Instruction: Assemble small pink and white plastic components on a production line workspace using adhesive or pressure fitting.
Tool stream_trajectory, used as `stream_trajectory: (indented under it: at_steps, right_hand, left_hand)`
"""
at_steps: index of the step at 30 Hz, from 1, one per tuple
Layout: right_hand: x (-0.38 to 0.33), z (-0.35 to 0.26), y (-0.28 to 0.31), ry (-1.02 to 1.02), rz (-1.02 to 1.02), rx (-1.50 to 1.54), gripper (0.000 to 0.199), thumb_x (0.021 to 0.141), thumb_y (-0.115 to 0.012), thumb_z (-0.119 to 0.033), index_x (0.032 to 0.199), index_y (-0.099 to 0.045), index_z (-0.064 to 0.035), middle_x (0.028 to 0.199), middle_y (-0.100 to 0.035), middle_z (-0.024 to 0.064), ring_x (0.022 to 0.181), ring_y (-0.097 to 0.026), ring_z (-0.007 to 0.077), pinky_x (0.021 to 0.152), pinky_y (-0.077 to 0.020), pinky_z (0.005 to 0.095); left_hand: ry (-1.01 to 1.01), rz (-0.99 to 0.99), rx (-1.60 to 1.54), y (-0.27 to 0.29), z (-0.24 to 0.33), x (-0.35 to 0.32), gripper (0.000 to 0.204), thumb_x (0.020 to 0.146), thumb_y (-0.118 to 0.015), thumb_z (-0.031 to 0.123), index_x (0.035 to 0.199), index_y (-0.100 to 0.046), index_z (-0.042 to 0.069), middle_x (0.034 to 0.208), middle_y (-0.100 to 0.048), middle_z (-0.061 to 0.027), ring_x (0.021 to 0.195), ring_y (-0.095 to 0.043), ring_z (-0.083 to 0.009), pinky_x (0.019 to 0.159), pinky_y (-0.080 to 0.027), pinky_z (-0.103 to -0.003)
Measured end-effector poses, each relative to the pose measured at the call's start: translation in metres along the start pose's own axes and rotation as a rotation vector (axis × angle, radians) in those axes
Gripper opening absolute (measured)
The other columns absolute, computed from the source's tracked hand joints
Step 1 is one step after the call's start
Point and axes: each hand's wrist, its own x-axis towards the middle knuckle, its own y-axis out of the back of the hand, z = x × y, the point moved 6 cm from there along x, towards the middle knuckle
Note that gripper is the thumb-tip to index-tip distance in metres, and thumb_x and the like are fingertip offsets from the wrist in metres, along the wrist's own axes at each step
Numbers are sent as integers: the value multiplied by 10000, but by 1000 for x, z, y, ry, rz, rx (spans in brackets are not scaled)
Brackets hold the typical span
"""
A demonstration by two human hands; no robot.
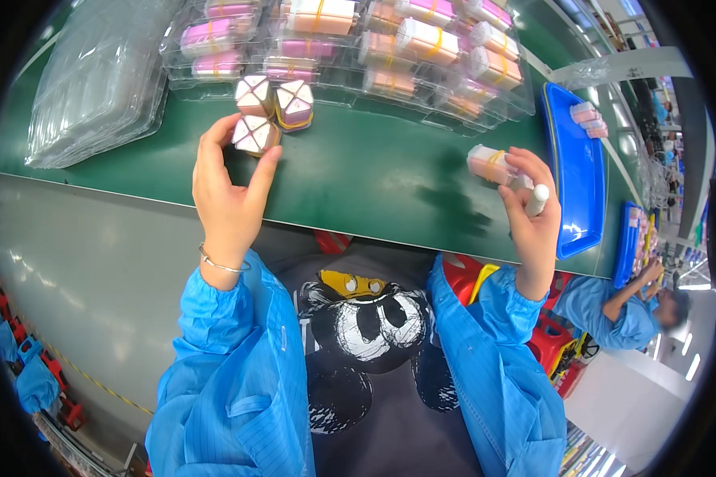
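Three bundles stand on end on the green bench, their white tops split into triangular wedges. My left hand has thumb and fingers around the nearest bundle. Right behind it are a second bundle and a third bundle, the third with a yellow rubber band low on its side. On the right, my right hand grips a pink-and-white bundle tied with a yellow rubber band. A white pen-like stick also sits in that hand, between thumb and fingers; its far end is hidden.
Clear plastic trays of banded pink, white and peach bundles line the back. Stacked clear trays lie at the left. A blue tray with several small pieces is beside my right hand. Another person works farther right.
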Motion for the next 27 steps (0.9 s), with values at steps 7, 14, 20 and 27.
stream_trajectory:
  at_steps: [7,14,20,27]
  right_hand:
    - [1,2,1,-6,8,-218,375,803,-529,86,1150,-598,-38,1256,-535,149,1171,-524,296,982,-402,349]
    - [7,-22,18,-4,321,476,292,938,-478,-86,1200,-522,34,1148,-575,196,538,-501,108,473,-371,203]
    - [36,-62,-25,340,128,1079,311,977,-406,-158,1203,-463,46,956,-589,220,416,-397,73,376,-298,199]
    - [44,-75,-66,297,-124,971,305,933,-520,-186,1125,-529,52,720,-601,117,425,-377,37,399,-285,187]
  left_hand:
    - [-92,-20,-21,2,15,-6,494,693,-801,117,1120,-569,25,1056,-606,-124,941,-601,-270,828,-476,-341]
    - [-292,-386,-244,-52,79,-13,515,648,-821,140,1108,-612,41,1027,-635,-132,921,-627,-295,794,-503,-357]
    - [-158,-540,-328,-99,78,-21,480,690,-794,155,1128,-619,68,1050,-645,-95,929,-638,-269,798,-517,-343]
    - [-145,-560,-332,-98,76,-21,437,723,-761,183,1121,-610,90,1017,-641,-65,863,-633,-270,748,-513,-345]
